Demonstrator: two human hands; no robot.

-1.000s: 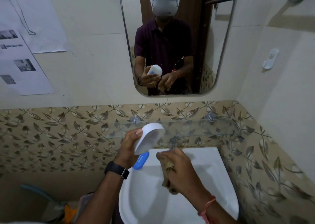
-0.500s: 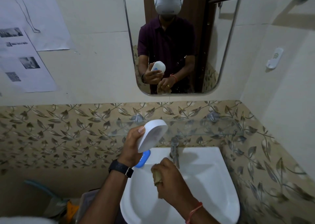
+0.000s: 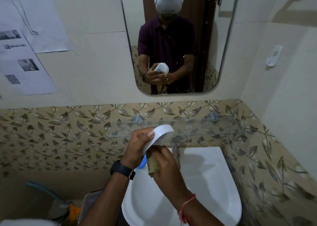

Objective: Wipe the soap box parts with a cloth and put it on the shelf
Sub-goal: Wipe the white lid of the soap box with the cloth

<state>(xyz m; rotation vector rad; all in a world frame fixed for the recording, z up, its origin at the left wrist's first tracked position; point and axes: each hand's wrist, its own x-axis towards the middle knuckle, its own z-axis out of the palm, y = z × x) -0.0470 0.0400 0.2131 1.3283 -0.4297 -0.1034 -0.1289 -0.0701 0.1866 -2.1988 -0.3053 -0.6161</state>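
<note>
Above the white ceramic basin (image 3: pixel 205 182), left hand (image 3: pixel 137 146) grips the white oval plastic soap box (image 3: pixel 158 138); right hand (image 3: pixel 169 165) presses a bunched tan cloth (image 3: pixel 152 162) against it. Wiping underway; glass wall shelf (image 3: pixel 197 127) placement remains.

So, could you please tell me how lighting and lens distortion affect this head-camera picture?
Head view: dim lighting, corners darkened; the wide lens bows the oval wall mirror; the white oval soap-box part reads clearly, the brown cloth is murky, and the clear glass shelf is faint.
</note>
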